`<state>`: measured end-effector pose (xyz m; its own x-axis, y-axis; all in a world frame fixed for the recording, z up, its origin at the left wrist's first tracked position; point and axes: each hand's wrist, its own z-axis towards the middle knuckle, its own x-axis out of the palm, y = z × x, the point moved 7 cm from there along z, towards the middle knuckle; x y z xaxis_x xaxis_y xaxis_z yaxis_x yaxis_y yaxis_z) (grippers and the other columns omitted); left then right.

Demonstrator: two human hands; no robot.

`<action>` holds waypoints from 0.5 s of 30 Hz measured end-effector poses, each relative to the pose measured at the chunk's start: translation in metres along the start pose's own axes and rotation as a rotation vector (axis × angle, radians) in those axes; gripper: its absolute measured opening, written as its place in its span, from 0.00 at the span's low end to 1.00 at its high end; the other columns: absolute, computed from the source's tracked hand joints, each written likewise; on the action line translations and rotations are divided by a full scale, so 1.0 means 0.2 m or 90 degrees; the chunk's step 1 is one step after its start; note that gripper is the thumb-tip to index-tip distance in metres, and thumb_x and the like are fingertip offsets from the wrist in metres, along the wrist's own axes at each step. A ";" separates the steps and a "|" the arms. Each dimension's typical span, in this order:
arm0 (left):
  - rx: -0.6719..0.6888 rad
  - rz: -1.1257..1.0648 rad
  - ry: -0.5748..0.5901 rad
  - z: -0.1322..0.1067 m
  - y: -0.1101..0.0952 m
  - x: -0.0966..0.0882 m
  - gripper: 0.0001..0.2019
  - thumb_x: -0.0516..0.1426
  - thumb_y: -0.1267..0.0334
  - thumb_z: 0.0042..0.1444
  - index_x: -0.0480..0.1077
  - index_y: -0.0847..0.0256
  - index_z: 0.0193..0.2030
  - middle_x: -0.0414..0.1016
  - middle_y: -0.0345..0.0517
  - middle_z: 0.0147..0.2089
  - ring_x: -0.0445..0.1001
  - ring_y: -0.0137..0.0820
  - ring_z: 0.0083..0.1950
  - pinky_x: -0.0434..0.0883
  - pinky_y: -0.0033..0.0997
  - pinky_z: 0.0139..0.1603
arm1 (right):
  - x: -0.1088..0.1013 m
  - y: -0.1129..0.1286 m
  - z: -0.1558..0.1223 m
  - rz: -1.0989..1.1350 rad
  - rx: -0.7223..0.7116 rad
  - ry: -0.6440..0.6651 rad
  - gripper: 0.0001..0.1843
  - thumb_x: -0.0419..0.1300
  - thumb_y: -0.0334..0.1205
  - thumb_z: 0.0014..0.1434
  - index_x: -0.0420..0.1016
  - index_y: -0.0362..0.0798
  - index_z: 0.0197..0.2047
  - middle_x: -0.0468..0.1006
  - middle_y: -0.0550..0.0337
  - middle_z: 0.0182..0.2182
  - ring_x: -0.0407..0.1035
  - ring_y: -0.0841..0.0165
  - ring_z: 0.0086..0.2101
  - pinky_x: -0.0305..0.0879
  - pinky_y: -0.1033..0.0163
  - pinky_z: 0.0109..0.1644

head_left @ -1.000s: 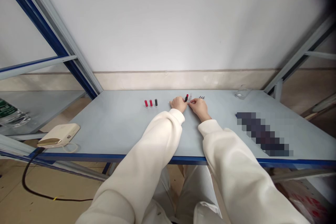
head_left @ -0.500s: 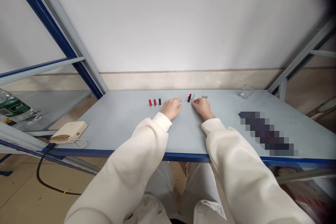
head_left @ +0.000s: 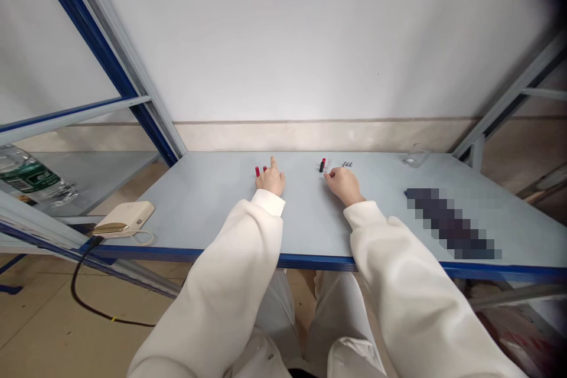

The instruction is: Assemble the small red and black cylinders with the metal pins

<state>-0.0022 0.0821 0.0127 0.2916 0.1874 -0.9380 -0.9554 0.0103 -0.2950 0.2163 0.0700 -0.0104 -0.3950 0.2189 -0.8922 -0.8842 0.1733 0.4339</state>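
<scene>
My left hand [head_left: 271,181] is over the back middle of the table, its index finger stretched toward the wall and its thumb apart. Two small red cylinders [head_left: 257,172] stand upright by its left side, the nearer one partly covered; the black cylinder beside them is hidden. Farther right, my right hand [head_left: 344,184] rests low with thumb and fingertips pinched together; whatever is between them is too small to make out. Just behind those fingertips stand a black cylinder [head_left: 321,167], a red cylinder [head_left: 323,160] and a clear thin tube [head_left: 328,164]. Several small shiny metal pieces [head_left: 348,164] lie behind the hand.
A clear glass container [head_left: 416,157] sits at the back right. A blurred dark long object [head_left: 447,221] lies at the right. On the left edge is a white boxy device [head_left: 126,218] with a cable; a water bottle [head_left: 35,177] lies on the neighbouring shelf.
My left hand has moved left, over the black cylinder, and its index finger now points forward. My right hand stays nearly in place, pinched. The view has shifted slightly.
</scene>
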 end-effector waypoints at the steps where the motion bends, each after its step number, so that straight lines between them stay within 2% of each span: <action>1: 0.004 0.004 -0.003 0.00 0.00 0.00 0.29 0.48 0.60 0.59 0.49 0.65 0.67 0.73 0.62 0.47 0.73 0.45 0.47 0.67 0.40 0.46 | 0.00 0.00 0.00 0.001 -0.004 -0.002 0.14 0.52 0.43 0.59 0.75 0.45 0.33 0.77 0.48 0.34 0.71 0.61 0.35 0.58 0.63 0.33; 5: 0.007 -0.009 -0.013 0.02 0.01 0.01 0.18 0.45 0.66 0.60 0.65 0.63 0.55 0.73 0.61 0.47 0.74 0.44 0.46 0.68 0.39 0.44 | 0.00 0.00 0.00 0.012 -0.007 -0.001 0.13 0.52 0.43 0.58 0.75 0.46 0.33 0.77 0.48 0.33 0.70 0.62 0.34 0.57 0.64 0.32; 8: 0.018 -0.073 -0.027 0.03 0.01 0.00 0.15 0.44 0.68 0.60 0.70 0.61 0.46 0.75 0.56 0.45 0.74 0.41 0.45 0.67 0.38 0.45 | 0.00 0.00 -0.01 0.025 -0.009 -0.006 0.13 0.52 0.43 0.58 0.74 0.46 0.30 0.76 0.50 0.30 0.69 0.63 0.32 0.56 0.64 0.31; 12: 0.072 -0.291 -0.039 0.03 -0.03 0.01 0.12 0.48 0.66 0.59 0.72 0.59 0.43 0.77 0.48 0.38 0.74 0.34 0.44 0.67 0.32 0.47 | 0.00 0.04 -0.02 0.088 -0.059 -0.033 0.15 0.51 0.45 0.59 0.71 0.47 0.27 0.74 0.54 0.25 0.66 0.66 0.28 0.56 0.64 0.32; 15: 0.091 -0.498 0.024 0.01 -0.08 0.06 0.12 0.48 0.64 0.60 0.71 0.61 0.44 0.77 0.45 0.34 0.71 0.27 0.30 0.68 0.27 0.35 | 0.01 0.12 -0.03 0.211 -0.142 -0.017 0.19 0.46 0.50 0.61 0.69 0.47 0.29 0.72 0.57 0.25 0.65 0.68 0.27 0.58 0.65 0.33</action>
<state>0.0161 0.0868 0.0061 0.8792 0.0400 -0.4747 -0.4686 0.2518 -0.8468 0.1932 0.0683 -0.0028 -0.6636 0.2537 -0.7038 -0.7437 -0.1224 0.6572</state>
